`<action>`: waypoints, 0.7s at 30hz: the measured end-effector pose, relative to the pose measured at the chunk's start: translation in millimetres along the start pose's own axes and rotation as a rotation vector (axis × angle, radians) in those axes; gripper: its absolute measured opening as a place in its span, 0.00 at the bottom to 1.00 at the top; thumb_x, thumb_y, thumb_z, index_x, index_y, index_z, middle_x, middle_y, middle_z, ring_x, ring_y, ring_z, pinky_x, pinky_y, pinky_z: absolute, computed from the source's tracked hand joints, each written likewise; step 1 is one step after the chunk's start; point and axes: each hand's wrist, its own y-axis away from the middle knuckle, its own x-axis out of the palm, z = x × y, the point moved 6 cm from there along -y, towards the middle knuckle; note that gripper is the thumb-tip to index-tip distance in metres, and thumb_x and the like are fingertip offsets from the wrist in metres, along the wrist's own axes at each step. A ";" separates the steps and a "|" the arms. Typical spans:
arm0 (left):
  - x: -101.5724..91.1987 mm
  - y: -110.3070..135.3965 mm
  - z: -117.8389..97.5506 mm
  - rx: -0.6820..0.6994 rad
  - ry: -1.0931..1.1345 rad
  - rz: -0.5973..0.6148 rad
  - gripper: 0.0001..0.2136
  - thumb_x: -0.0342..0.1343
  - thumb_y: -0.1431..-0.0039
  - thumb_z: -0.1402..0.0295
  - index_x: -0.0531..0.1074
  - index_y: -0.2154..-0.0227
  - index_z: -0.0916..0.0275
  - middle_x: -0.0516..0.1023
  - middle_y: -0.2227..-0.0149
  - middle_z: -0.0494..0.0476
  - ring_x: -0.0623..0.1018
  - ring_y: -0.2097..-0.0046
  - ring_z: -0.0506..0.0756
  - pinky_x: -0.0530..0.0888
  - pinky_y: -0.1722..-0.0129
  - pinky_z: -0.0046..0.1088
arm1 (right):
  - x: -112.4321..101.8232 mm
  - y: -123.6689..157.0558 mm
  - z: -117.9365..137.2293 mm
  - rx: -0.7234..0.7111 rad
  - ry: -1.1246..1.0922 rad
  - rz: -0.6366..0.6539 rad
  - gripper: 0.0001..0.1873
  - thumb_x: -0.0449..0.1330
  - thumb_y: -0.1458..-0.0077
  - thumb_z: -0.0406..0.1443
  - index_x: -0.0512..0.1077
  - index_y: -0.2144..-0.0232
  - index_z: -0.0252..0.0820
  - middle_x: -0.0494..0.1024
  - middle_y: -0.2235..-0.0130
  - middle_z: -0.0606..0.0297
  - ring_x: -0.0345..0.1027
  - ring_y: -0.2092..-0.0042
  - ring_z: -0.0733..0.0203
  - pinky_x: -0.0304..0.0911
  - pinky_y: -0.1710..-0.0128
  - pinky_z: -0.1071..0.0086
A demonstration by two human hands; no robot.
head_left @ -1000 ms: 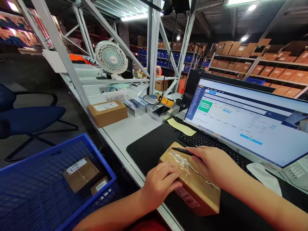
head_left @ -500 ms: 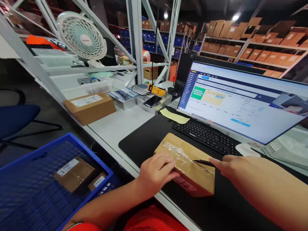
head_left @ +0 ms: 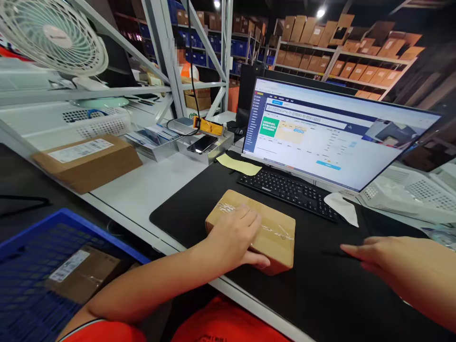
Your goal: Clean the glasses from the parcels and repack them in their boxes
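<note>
A small cardboard box [head_left: 276,232] sealed with clear tape lies on the black desk mat [head_left: 181,213] in front of me. My left hand [head_left: 235,237] lies over its near left part, fingers on top and thumb against the front side, holding it. My right hand [head_left: 392,266] is off to the right of the box, low over the mat, fingers closed round a thin dark pen-like tool [head_left: 333,254] whose tip points left toward the box without touching it.
Behind the box are a black keyboard [head_left: 285,187] and a lit monitor [head_left: 331,133]. A larger labelled box [head_left: 85,161] sits at the left of the white table. A blue crate [head_left: 107,235] with parcels stands below left. A fan [head_left: 50,35] and another person [head_left: 185,66] are behind.
My right hand has drawn the dark tool along the taped top of the box and off to the right. My left hand has slid further onto the box. My view shifted right.
</note>
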 end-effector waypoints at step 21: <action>1.0 -32.5 -4.8 0.029 0.213 0.187 0.27 0.71 0.65 0.45 0.74 0.67 0.60 0.77 0.65 0.54 0.77 0.60 0.60 0.69 0.54 0.41 | 141.7 -100.4 52.4 0.318 -1.271 0.055 0.36 0.70 0.53 0.49 0.67 0.44 0.44 0.75 0.47 0.58 0.68 0.46 0.49 0.63 0.43 0.55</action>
